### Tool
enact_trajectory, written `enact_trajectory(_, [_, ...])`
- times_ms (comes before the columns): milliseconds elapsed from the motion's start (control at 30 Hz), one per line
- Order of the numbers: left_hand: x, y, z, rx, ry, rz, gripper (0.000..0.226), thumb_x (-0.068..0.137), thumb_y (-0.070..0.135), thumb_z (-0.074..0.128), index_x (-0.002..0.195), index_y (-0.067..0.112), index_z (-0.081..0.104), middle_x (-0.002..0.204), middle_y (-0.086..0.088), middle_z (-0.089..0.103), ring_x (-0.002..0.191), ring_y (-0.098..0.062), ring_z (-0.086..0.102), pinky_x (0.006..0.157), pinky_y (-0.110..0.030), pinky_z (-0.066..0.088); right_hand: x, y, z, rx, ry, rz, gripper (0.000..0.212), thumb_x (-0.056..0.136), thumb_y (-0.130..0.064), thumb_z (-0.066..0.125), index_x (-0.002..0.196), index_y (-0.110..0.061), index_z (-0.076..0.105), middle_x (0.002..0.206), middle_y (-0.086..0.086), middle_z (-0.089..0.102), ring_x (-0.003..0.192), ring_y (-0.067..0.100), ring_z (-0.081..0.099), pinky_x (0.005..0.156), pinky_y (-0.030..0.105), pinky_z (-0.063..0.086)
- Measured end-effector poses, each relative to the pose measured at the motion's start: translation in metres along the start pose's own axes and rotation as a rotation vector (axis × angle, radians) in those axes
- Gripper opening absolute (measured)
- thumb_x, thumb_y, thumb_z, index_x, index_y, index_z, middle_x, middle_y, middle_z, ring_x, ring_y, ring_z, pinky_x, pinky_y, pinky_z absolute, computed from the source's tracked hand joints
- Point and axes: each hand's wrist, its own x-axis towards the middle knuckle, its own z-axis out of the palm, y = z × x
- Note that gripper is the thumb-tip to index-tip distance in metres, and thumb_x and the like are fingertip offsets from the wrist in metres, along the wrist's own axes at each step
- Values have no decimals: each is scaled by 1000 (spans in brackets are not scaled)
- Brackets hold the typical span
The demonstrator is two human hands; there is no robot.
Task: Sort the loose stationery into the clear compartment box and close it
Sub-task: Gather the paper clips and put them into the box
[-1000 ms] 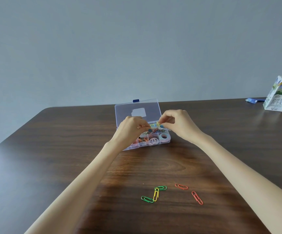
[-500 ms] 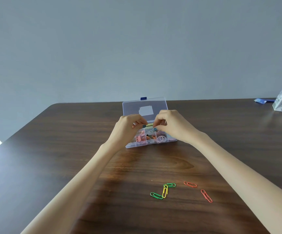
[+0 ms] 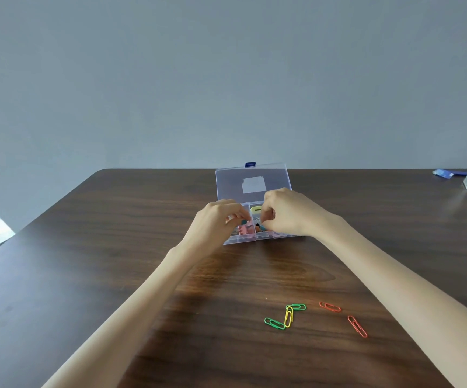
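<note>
On the dark wooden surface [image 3: 114,275], the clear box [image 3: 253,177] stands open. The left hand [image 3: 215,219] and right hand [image 3: 288,214] curl their fingers over its compartments, perhaps pinching pieces; I cannot tell. Next move: collecting the paper clips [image 3: 288,317] lying nearer.

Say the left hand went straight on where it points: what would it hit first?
Probably the right hand; the left hand points at it across the open box, though depth is unclear.

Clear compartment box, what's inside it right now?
Visible: pink clips front left, a pale yellow piece farther back, orange and teal bits in the middle. The left hand and right hand cover the other compartments, so their contents cannot be seen.
</note>
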Motion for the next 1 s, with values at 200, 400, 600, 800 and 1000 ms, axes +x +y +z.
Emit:
enact_trajectory(200, [-6,-7,0,116,-41,165,41,89,-3,55,103,30,74,94,7,62,85,-12,57,64,-34,51,1,-6,3,-14,0,63,12,77,-9,62,76,-14,73,84,-2,60,83,19,60,57,26,39])
enact_trajectory(400, [-7,-5,-4,195,-59,214,44,88,-2,52,106,33,74,96,7,61,88,-12,54,62,-32,46,-2,-9,2,18,3,119,16,75,-9,62,65,-21,61,87,0,65,79,19,60,60,25,38])
enact_trajectory(600, [-8,-2,-5,217,-60,231,41,90,1,54,107,32,73,97,7,62,88,-11,55,62,-23,38,-4,-7,9,51,27,136,5,80,-23,65,82,-19,68,97,-4,60,86,16,57,68,29,41])
enact_trajectory(800, [-9,-3,-5,130,-43,148,33,91,3,55,101,28,74,97,10,66,85,-11,58,68,-31,49,-6,-3,12,122,34,119,6,82,-25,64,84,-19,66,93,-6,54,83,14,54,67,28,38])
enact_trajectory(1000, [-7,1,-6,-42,3,-64,21,90,10,60,94,26,72,94,16,72,81,-5,58,75,-27,51,-3,5,21,339,153,174,3,81,-20,66,78,-18,66,84,-7,61,79,15,60,75,37,52])
